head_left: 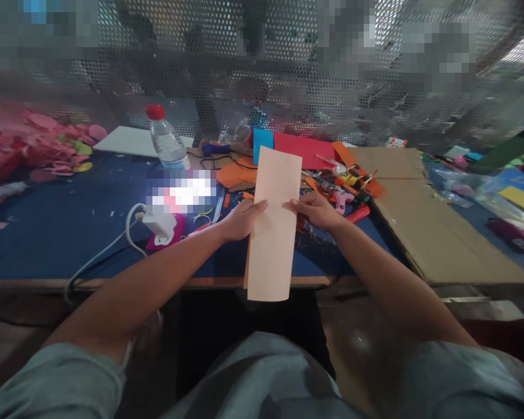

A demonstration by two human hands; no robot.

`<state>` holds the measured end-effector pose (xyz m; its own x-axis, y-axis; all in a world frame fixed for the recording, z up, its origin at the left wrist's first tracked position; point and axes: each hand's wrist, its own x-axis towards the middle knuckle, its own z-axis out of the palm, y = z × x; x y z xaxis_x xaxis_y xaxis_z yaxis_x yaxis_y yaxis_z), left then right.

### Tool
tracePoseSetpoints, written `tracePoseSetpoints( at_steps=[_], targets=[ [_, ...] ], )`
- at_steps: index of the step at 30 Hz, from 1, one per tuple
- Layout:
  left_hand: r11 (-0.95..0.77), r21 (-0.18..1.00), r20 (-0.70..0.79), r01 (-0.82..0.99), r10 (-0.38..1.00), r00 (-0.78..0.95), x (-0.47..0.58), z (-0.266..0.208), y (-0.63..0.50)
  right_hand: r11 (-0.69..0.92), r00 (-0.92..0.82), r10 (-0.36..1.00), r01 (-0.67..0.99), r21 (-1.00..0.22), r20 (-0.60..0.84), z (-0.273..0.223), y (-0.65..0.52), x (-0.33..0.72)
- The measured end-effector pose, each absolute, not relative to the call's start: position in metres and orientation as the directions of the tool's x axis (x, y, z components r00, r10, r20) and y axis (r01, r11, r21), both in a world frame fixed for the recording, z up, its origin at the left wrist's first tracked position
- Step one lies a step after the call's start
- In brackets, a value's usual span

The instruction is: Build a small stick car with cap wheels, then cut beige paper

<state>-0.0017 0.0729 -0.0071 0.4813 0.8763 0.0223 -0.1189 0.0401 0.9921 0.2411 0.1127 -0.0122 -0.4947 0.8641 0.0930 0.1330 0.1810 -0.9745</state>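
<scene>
"What is being held, and where?"
"A long, pale peach paper sheet (274, 244), between both hands, its long axis running away from the body, its near end past the front edge of the blue-topped desk (48, 244) in this view"
"And the fingers?"
"Closed in a pinch: left hand (240, 220) on the left long edge, right hand (318, 210) on the right, thumbs on the facing side, other fingers mostly hidden. Neither hand is clearly nearer. A layer peeks out at lower left; fold or second sheet, I can't tell"
"Anything in the way?"
"Nothing visible between hands and paper. Beyond lie orange paper pieces (238, 176); a pink plastic glue gun (343, 199) sits past the right wrist, flat brown cardboard (436, 233) along the desk's right side"
</scene>
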Motion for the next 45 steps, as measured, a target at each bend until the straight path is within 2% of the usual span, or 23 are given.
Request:
tracePoseSetpoints(
  at_steps=[4, 9, 14, 23, 29, 35, 41, 43, 45],
  targets=[
    [0.033, 0.994, 0.024, -0.108, 0.871, 0.491, -0.002, -0.004, 0.073, 0.226, -0.521, 0.848, 0.190, -0.956, 0.097, -0.009, 0.111, 0.241],
    [0.039, 0.991, 0.025, -0.129, 0.884, 0.468, -0.002, -0.006, 0.074, 0.212, -0.512, 0.852, 0.150, -0.966, 0.108, -0.007, 0.109, 0.239],
    [0.009, 0.992, 0.052, -0.125, 0.880, 0.473, -0.001, -0.007, 0.075, 0.264, -0.529, 0.839, 0.187, -0.946, 0.129, -0.007, 0.109, 0.240],
    [0.005, 0.995, 0.039, -0.095, 0.889, 0.457, -0.002, -0.009, 0.077, 0.265, -0.509, 0.849, 0.177, -0.948, 0.142, -0.011, 0.111, 0.240],
    [-0.099, 0.995, 0.090, -0.002, 0.893, 0.440, -0.003, -0.006, 0.078, 0.256, -0.430, 0.887, 0.148, -0.955, 0.171, -0.012, 0.114, 0.242],
    [-0.227, 0.971, 0.188, 0.080, 0.923, 0.336, -0.004, -0.010, 0.083, 0.304, -0.318, 0.915, 0.130, -0.944, 0.250, -0.017, 0.124, 0.246],
    [-0.318, 0.942, 0.256, 0.109, 0.889, 0.380, -0.006, -0.013, 0.086, 0.346, -0.230, 0.922, 0.127, -0.930, 0.312, -0.022, 0.131, 0.250],
    [-0.321, 0.938, 0.242, 0.132, 0.877, 0.415, -0.006, -0.011, 0.085, 0.351, -0.212, 0.922, 0.112, -0.930, 0.323, -0.021, 0.131, 0.250],
    [-0.251, 0.959, 0.167, 0.133, 0.876, 0.452, -0.006, -0.009, 0.082, 0.352, -0.199, 0.923, 0.101, -0.931, 0.328, -0.020, 0.130, 0.249]
  ],
)
